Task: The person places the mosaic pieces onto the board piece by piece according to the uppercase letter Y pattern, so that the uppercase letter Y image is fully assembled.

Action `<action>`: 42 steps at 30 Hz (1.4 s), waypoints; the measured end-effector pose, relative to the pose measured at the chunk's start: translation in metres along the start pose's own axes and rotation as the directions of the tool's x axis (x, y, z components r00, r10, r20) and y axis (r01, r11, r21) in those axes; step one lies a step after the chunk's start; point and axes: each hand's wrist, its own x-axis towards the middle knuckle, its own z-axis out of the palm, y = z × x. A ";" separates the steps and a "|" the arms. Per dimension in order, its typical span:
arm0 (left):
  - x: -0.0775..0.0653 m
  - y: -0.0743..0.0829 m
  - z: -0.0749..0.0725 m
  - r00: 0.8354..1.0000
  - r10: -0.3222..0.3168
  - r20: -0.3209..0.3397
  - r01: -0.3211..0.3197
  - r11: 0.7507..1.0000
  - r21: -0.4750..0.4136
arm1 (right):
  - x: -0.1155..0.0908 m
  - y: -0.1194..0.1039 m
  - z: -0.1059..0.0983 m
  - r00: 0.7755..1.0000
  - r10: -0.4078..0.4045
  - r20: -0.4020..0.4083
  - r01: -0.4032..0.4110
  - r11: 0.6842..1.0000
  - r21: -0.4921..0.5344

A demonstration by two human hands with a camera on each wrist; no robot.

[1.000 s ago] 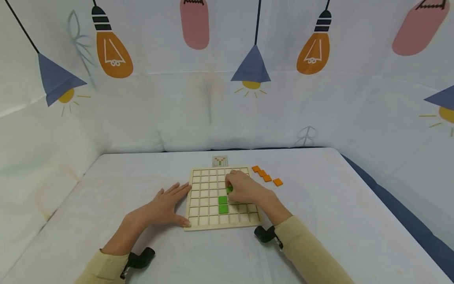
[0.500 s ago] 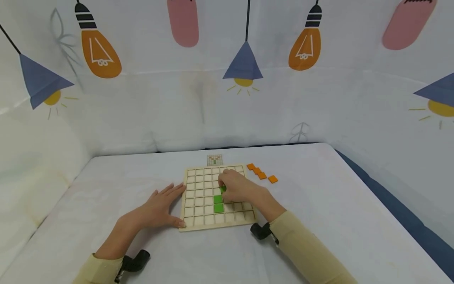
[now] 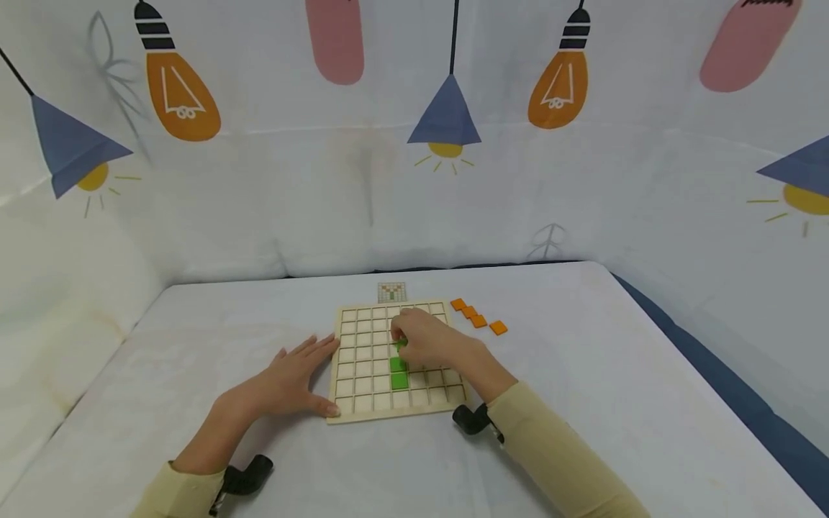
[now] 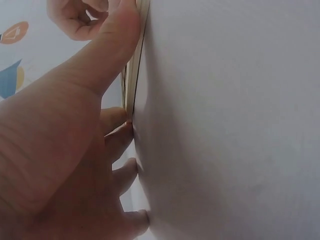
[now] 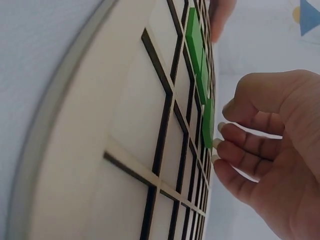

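A pale wooden grid board [image 3: 365,367] lies flat on the white table. My right hand [image 3: 432,342] is over its middle, fingers and thumb curled at a green square tile [image 5: 208,125]. In the right wrist view the fingertips [image 5: 218,143] are right at this tile's edge, and the tile stands slightly proud of the grid. Two more green tiles [image 3: 399,380] sit in neighbouring squares, in line with it towards the person. My left hand [image 3: 283,386] is spread along the board's left side, its thumb [image 4: 120,30] at the near corner and its fingers at the edge.
Several orange square tiles [image 3: 478,321] lie on the table [image 3: 583,374] off the board's far right corner. Behind the board lies a small printed card [image 3: 391,291] with a coloured grid pattern. A white patterned curtain [image 3: 291,180] hangs behind the table.
My right hand has shifted slightly left with the green tile, bringing it into line with the other two. The left hand stays at the board's edge. The head view has turned a little.
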 end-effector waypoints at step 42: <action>-0.004 0.004 -0.001 1.000 0.013 -0.012 -0.013 1.000 0.010 | -0.001 -0.009 0.002 1.000 -0.028 -0.008 0.028 0.998 -0.059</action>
